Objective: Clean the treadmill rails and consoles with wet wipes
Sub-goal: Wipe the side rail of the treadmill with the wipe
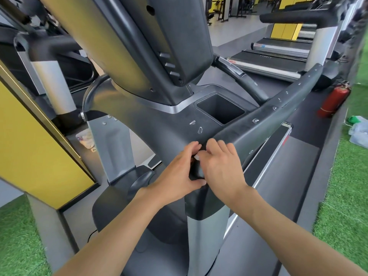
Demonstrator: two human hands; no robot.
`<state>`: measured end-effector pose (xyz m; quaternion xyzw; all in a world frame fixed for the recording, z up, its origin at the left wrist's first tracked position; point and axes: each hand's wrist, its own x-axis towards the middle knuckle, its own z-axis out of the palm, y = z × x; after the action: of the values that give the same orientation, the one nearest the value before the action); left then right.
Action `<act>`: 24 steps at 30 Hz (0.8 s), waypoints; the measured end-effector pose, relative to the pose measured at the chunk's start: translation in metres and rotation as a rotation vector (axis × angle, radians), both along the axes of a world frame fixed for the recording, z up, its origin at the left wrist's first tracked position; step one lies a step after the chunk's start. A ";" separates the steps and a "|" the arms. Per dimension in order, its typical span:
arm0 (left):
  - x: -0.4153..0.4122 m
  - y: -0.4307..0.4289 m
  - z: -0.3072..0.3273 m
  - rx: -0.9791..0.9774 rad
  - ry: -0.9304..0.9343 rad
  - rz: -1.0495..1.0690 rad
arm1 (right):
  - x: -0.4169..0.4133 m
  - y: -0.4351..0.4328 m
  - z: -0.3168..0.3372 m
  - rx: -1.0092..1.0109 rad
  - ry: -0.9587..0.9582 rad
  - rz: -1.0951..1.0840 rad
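Note:
A dark grey treadmill fills the view, seen from its front side. Its long side rail (pixel 278 112) runs up to the right, spotted with droplets. The back of the console (pixel 159 36) rises above a square cup pocket (pixel 221 108). My left hand (pixel 175 176) and my right hand (pixel 221 166) meet at the corner where the rail joins the upright post (pixel 207 236). A small scrap of white wipe (pixel 197 157) shows between their fingertips, mostly hidden. Both hands have curled fingers around that spot; which hand holds the wipe I cannot tell.
A yellow panel (pixel 35 148) stands at left. Green artificial turf (pixel 342 196) lies at right, with a red fire extinguisher (pixel 334 100) and plastic bags (pixel 358 132). More treadmills (pixel 278 56) stand behind. A crumpled white cloth (pixel 85 138) lies on the floor at left.

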<state>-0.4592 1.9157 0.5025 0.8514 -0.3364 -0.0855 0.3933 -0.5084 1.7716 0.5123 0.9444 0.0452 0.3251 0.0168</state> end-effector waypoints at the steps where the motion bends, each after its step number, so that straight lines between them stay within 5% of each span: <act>1: 0.000 0.000 0.000 0.000 -0.012 -0.006 | -0.002 -0.001 -0.002 0.001 0.001 0.032; 12: -0.005 -0.013 0.013 0.133 -0.316 0.072 | -0.027 -0.023 -0.027 0.407 -0.064 0.030; 24: -0.015 -0.037 0.025 0.346 -0.514 0.156 | -0.036 -0.038 -0.047 0.630 -0.056 0.053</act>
<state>-0.4742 1.8787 0.5277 0.9227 -0.3387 0.1069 0.1499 -0.5449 1.7333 0.4649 0.8922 -0.0335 0.3495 -0.2839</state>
